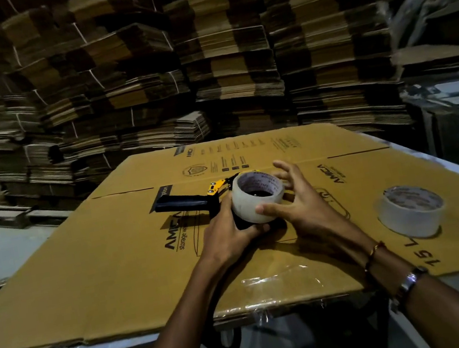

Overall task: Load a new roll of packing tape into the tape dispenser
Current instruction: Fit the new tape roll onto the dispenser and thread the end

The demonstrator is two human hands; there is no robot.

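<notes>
Two hands meet at the tape roll (pixel 257 196), which sits core-up on the tape dispenser (pixel 196 200) lying flat on the cardboard sheet (pixel 116 268), handle pointing left. Our left hand (pixel 229 234) grips the dispenser's near edge; our right hand (pixel 297 208), fingers spread, touches the roll's right side. We judge seating needs downward pressure.

One head-worn wide-angle view looks forward and down, close over the flattened cardboard box (pixel 116 268).
</notes>
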